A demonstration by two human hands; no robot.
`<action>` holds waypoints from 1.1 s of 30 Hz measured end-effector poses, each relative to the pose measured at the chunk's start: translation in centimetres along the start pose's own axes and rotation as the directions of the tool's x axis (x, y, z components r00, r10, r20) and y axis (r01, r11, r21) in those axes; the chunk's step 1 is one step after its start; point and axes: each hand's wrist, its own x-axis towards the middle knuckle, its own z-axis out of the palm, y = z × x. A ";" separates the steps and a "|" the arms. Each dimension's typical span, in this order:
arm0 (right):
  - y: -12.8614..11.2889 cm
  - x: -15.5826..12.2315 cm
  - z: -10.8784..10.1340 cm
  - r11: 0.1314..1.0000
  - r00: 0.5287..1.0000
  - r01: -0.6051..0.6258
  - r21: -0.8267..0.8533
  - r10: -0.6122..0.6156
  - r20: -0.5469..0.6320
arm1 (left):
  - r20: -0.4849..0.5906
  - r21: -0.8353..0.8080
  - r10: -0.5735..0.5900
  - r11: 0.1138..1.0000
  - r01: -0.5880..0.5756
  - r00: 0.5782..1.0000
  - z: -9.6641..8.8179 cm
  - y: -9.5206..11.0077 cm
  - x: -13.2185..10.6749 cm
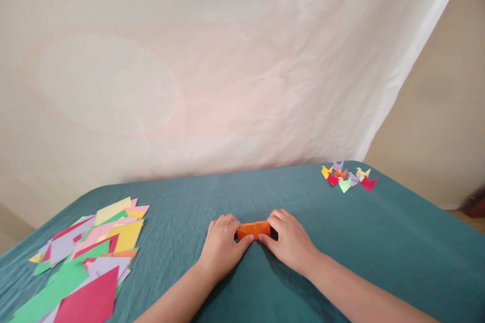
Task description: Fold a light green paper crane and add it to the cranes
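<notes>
An orange folded paper (254,228) is held between my two hands at the middle of the table. It forms a short, wide strip with crease lines across its face. My left hand (224,237) pinches its left end, thumb on the near side and fingers behind. On the right end, my right hand (287,236) has the same kind of pinch. Both thumbs press near the lower edge, close to each other. The paper's ends are partly hidden by my fingers.
Loose coloured paper sheets (91,257) lie in an overlapping spread on the left. Several small folded paper birds (344,185) are grouped at the back right. A dark green cloth (182,202) covers the table, and a pale sheet (227,86) hangs behind it.
</notes>
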 end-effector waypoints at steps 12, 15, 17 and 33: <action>-1.1 -0.8 -1.4 0.962 0.962 0.266 0.057 -0.269 0.054 | -0.025 0.014 -0.080 0.997 0.080 0.997 0.2 -0.4 -0.1; -1.4 -0.9 -1.8 0.933 0.926 0.352 0.080 -0.359 0.114 | -0.004 0.010 -0.096 0.995 0.096 0.995 0.0 -0.3 0.0; -1.2 -0.8 -1.9 0.936 0.930 0.342 0.087 -0.351 0.111 | 0.025 -0.008 -0.108 0.994 0.109 0.994 -0.4 -0.4 0.1; 1.5 -0.4 -1.2 0.951 0.998 0.029 0.309 -0.045 0.046 | -0.007 -0.363 -0.018 0.932 0.014 1.000 -0.9 -1.8 0.1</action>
